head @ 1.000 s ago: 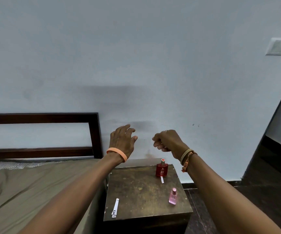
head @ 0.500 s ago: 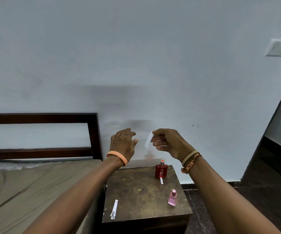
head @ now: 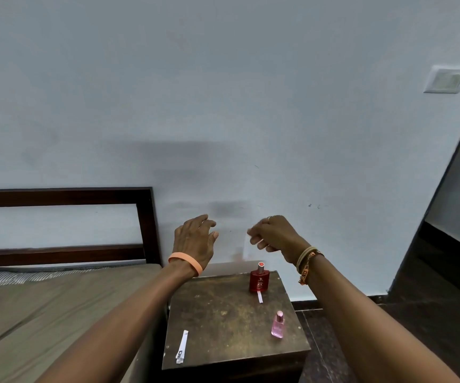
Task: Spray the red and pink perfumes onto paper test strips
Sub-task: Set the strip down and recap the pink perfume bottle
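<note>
A red perfume bottle (head: 259,280) stands at the back right of a small dark wooden bedside table (head: 223,316). A smaller pink perfume bottle (head: 278,326) stands nearer, by the right edge. One paper test strip (head: 260,297) lies just in front of the red bottle, and another printed strip (head: 182,346) lies at the front left corner. My left hand (head: 195,241) is raised above the table's back edge, fingers spread and empty. My right hand (head: 273,236) is raised above the red bottle with its fingers pinched together, only a pale sliver of a strip showing between them.
A bed (head: 43,313) with a dark wooden headboard (head: 146,225) adjoins the table on the left. A pale blue wall rises close behind, with a switch plate (head: 445,80) at upper right. A dark doorway and floor (head: 444,299) lie to the right.
The white strip stood out from my right hand's fingers half a second ago; the hand has turned and the strip is almost hidden. My left hand barely moved.
</note>
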Action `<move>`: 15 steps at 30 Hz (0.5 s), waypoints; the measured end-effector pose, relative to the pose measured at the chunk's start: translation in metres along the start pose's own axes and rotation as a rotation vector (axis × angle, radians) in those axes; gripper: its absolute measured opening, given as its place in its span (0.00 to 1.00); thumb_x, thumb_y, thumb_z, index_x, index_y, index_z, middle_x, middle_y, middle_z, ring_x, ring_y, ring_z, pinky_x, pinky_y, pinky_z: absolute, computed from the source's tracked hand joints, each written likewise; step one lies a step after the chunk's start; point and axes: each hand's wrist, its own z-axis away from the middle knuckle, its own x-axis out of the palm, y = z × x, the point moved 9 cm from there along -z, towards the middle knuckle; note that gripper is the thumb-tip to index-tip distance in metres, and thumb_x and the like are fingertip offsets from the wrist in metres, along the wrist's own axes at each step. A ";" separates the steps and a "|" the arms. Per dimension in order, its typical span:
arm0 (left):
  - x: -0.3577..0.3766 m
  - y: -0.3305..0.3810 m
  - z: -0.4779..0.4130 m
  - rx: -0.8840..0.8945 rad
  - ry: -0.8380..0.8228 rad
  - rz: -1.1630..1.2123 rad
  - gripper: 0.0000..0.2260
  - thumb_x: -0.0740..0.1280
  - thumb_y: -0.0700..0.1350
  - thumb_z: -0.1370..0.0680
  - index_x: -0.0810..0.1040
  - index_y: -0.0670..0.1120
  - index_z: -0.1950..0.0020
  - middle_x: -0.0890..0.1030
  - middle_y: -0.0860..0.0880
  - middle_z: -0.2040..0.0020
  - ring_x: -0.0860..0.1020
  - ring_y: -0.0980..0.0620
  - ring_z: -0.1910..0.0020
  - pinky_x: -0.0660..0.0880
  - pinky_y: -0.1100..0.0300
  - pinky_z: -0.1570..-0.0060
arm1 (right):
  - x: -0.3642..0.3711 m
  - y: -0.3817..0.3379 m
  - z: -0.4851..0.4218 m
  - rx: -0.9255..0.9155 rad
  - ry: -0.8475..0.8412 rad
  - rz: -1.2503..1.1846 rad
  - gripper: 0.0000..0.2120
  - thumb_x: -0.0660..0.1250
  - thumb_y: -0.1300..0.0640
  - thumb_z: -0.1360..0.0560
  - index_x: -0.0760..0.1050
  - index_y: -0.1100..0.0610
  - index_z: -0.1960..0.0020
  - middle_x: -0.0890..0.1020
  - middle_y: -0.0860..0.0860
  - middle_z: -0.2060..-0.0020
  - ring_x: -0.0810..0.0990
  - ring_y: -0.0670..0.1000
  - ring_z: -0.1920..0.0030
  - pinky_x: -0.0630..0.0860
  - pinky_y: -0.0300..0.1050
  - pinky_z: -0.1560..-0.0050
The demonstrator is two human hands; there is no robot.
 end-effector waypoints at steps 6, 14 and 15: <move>0.009 0.005 -0.001 -0.006 -0.044 0.081 0.12 0.61 0.47 0.21 0.75 0.48 0.38 0.76 0.48 0.36 0.74 0.47 0.38 0.71 0.51 0.38 | 0.008 0.009 -0.003 0.030 -0.078 0.050 0.12 0.69 0.59 0.26 0.81 0.67 0.49 0.84 0.58 0.62 0.78 0.51 0.68 0.75 0.42 0.67; 0.051 0.001 0.015 -0.465 -0.300 1.000 0.09 0.59 0.42 0.19 0.77 0.45 0.44 0.82 0.46 0.48 0.80 0.47 0.50 0.77 0.55 0.51 | 0.025 0.026 -0.015 0.028 -0.164 0.107 0.07 0.68 0.58 0.24 0.80 0.63 0.52 0.83 0.58 0.62 0.78 0.51 0.68 0.74 0.40 0.68; 0.057 0.003 0.019 -0.496 -0.349 1.029 0.09 0.59 0.42 0.19 0.77 0.45 0.44 0.82 0.46 0.49 0.80 0.47 0.51 0.77 0.54 0.51 | 0.028 0.029 -0.017 0.034 -0.173 0.113 0.07 0.68 0.59 0.24 0.79 0.63 0.51 0.83 0.58 0.62 0.78 0.51 0.68 0.75 0.40 0.68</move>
